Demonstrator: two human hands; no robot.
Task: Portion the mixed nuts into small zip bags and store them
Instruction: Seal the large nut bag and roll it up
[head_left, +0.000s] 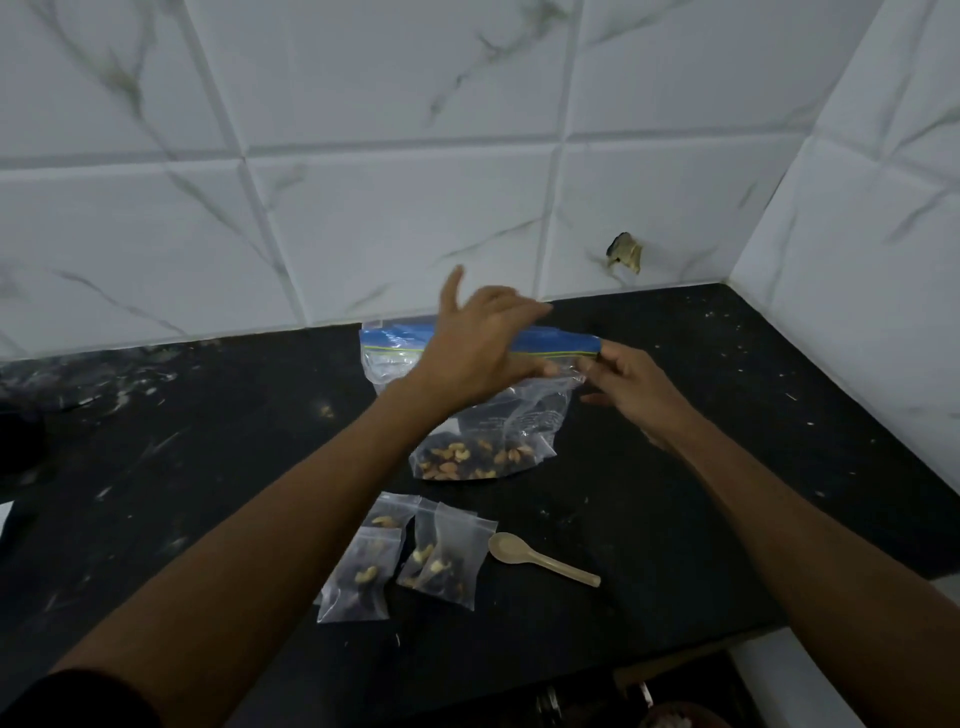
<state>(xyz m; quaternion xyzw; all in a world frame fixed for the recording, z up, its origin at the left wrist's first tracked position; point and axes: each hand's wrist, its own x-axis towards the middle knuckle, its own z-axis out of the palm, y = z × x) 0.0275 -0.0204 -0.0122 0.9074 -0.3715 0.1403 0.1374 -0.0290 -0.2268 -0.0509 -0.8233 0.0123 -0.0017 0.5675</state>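
Black stone countertop (701, 415): dark and speckled, running into a corner of white marble-look wall tiles (395, 208), and all the action sits on it.
Big zip bag (483, 405): clear plastic with a blue zip strip along its top, standing up near the back wall, upper part crumpled and slack.
Mixed nuts (467, 460): pooled low in the big bag, cashews and darker pieces together, resting on the counter.
Left hand (483, 348): reaching across the front of the big bag at the zip strip, thumb and a finger pinching the top edge near its middle, one finger sticking up toward the wall.
Right hand (631, 387): on the right end of the same strip, fingertips curled and nipping the bag's top corner; the lower fingers blur, so their exact lie is unclear.
Small zip bags (405, 556): a cluster of little clear ones lying flat nearer the person, overlapping each other, with cashews and dark bits inside; how many there are is hard to tell from the overlap.
Spoon (540, 558): small, pale beige, lying on the counter just right of the small bags, bowl toward them, handle pointing right and away.
Tile hole (625, 253): a rough broken patch in the wall above the counter, behind the right hand.
Sleeve (78, 701): dark fabric on the left arm at the bottom edge.
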